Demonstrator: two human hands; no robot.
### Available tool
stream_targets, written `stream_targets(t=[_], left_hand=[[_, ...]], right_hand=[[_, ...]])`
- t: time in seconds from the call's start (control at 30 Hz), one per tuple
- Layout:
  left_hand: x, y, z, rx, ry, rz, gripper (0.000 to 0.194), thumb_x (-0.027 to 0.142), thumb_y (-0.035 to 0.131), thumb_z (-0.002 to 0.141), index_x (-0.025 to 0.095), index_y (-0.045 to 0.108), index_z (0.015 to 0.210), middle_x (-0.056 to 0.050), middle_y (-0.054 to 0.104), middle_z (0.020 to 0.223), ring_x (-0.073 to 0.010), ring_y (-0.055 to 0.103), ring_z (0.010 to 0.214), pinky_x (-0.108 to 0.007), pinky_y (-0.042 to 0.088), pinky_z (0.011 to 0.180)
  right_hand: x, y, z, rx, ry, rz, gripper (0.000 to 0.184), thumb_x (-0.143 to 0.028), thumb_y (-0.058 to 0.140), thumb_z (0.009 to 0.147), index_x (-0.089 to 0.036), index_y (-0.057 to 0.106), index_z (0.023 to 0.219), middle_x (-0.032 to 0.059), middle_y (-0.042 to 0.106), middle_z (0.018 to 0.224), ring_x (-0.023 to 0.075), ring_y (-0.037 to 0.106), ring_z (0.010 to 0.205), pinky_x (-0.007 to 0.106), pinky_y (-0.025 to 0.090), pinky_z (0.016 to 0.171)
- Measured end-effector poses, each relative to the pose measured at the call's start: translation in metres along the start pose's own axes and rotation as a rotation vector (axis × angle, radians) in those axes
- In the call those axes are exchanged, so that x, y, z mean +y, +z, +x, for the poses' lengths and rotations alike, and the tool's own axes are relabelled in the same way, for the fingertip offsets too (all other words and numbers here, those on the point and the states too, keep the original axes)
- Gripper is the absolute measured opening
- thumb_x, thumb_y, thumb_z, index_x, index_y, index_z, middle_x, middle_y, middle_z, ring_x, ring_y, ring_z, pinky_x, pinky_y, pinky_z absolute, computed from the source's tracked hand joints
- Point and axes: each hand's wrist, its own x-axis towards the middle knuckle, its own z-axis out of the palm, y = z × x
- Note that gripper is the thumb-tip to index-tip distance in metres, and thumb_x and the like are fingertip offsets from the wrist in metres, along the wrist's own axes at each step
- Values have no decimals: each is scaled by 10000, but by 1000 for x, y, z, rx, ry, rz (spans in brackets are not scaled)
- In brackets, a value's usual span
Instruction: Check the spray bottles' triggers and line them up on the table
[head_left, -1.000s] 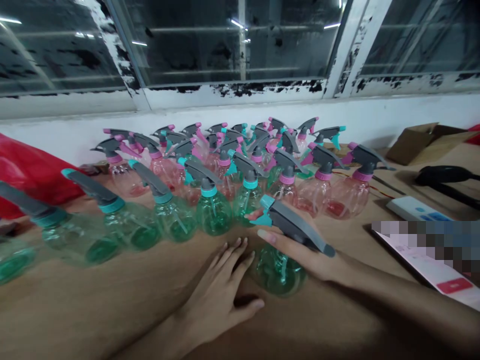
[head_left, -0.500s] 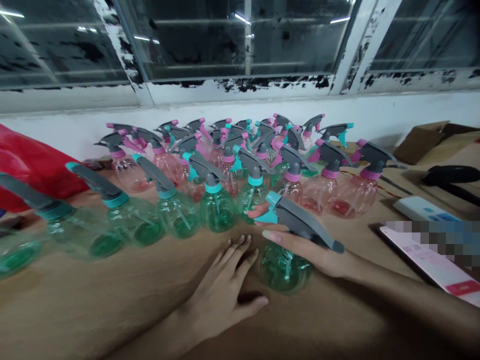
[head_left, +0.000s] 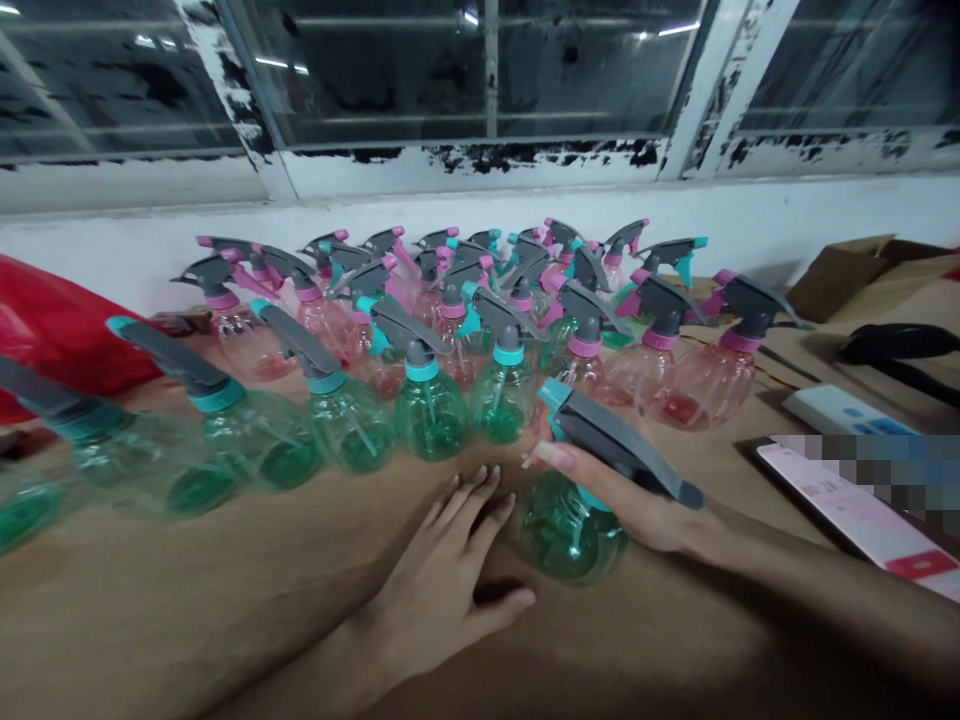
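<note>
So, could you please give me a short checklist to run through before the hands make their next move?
1. Right hand gripping the nearest green spray bottle: ok, it is wrapped around the upper part.
2. Left hand free: ok, it is spread on the table, holding nothing.
3. Trigger of the held bottle released: cannot tell, the hand largely hides it.
4. Left fingertips clear of the row of green bottles: ok, bare tabletop shows between.
5. Held bottle lined up in that row: not ok, it stands nearer the person.
</note>
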Motion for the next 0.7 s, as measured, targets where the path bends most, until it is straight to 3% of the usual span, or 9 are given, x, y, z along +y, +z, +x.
stream_targets(t=[0.17,0.4,0.7], left_hand=[[2,-2,1,-12,-2,21,717,601,512,860,135,393,1392,-154,324,1482,-325,275,1360,-509,272,1074],[4,-5,2,-48,3,47,714,588,510,872,106,401,1388,-163,326,1480,-327,269,1362,-495,273,1079],[3,-3,1,-32,3,58,714,612,490,872,134,389,1392,-146,333,1480,-321,275,1361,-490,279,1074]], right_hand=[[2,2,0,-7,2,99,200,-366,589,857,-243,602,1014,11,673,942,160,636,841,303,512,773],[7,4,-3,-41,42,135,301,-371,557,879,-274,597,1161,19,660,1012,168,616,871,329,493,817],[4,2,-4,-27,48,94,284,-398,564,865,-240,595,1100,12,634,871,157,593,743,322,499,734]])
